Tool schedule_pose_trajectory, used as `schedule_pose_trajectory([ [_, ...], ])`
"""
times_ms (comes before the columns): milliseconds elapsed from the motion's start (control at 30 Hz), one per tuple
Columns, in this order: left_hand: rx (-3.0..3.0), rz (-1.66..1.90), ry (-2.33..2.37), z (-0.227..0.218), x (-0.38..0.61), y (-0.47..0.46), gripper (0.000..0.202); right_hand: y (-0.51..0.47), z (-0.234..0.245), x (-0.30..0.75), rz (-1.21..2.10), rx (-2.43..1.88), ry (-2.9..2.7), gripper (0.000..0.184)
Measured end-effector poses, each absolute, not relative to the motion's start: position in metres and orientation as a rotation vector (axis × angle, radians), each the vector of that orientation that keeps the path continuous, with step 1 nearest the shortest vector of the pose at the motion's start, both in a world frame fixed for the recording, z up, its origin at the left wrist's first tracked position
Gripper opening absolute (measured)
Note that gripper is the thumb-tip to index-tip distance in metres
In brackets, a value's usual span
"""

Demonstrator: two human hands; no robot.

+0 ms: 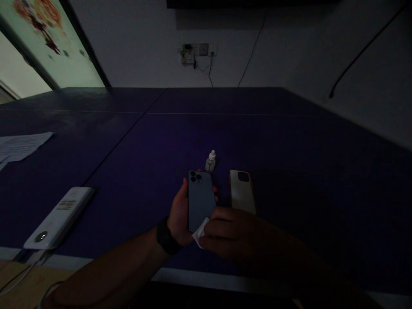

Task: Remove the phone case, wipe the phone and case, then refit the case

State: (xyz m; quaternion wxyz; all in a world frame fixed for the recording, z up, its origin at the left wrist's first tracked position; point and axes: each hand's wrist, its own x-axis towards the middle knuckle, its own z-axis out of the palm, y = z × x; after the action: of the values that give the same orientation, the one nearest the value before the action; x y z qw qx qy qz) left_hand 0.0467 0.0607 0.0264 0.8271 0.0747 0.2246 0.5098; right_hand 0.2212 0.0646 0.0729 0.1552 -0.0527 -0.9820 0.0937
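My left hand grips a blue smartphone upright along its edges, with its triple camera at the top and its back facing up. My right hand presses a small white cloth against the phone's lower corner. A black watch band circles my left wrist. Just beyond the phone stands a small white dropper bottle. A second phone, in a pale gold finish, lies flat to the right of it, its lower end hidden behind my right hand.
The dark blue table has a centre seam. A white power bank lies at the left, with papers beyond it. A cable runs off the table's near left corner. A wall socket panel with wires sits behind the table.
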Motion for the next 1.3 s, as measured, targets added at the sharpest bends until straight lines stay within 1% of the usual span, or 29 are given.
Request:
schedule_pose_trajectory([
  [167, 0.160, 1.089, 0.436, 0.034, 0.048, 0.061, 0.056, 0.074, 0.073, 0.230, 0.369, -0.215, -2.740, 0.013],
  [333, 0.191, 1.068, 0.428, 0.033, 0.046, 0.061, 0.057, 0.068, 0.072, 0.226, 0.261, -0.161, -2.792, 0.018],
  [433, 0.223, 1.052, 0.392, 0.027, 0.045, 0.062, 0.057, 0.073, 0.073, 0.233, 0.356, -0.174, -2.725, 0.016],
  [500, 0.270, 1.017, 0.360, 0.024, 0.045, 0.062, 0.060, 0.084, 0.074, 0.243, 0.409, -0.309, -2.562, 0.014],
  [633, 0.367, 0.919, 0.310, 0.025, 0.051, 0.058, 0.063, 0.106, 0.072, 0.252, 0.335, -0.809, -2.174, 0.011],
  [733, 0.399, 0.888, 0.344, 0.024, 0.055, 0.053, 0.066, 0.110, 0.067, 0.242, 0.352, -0.949, -2.014, 0.012],
  [833, 0.423, 0.806, 0.415, 0.018, 0.055, 0.050, 0.075, 0.108, 0.064, 0.225, 0.302, -0.952, -2.018, 0.014],
  [967, 0.432, 0.735, 0.484, 0.013, 0.053, 0.050, 0.078, 0.107, 0.069, 0.216, 0.201, -0.808, -2.105, 0.017],
  [1133, 0.449, 0.769, 0.491, 0.018, 0.055, 0.050, 0.073, 0.115, 0.074, 0.227, 0.456, -0.753, -2.198, 0.015],
  [1300, 0.482, 0.733, 0.547, 0.017, 0.052, 0.051, 0.076, 0.115, 0.069, 0.222, 0.416, -0.719, -2.126, 0.016],
])
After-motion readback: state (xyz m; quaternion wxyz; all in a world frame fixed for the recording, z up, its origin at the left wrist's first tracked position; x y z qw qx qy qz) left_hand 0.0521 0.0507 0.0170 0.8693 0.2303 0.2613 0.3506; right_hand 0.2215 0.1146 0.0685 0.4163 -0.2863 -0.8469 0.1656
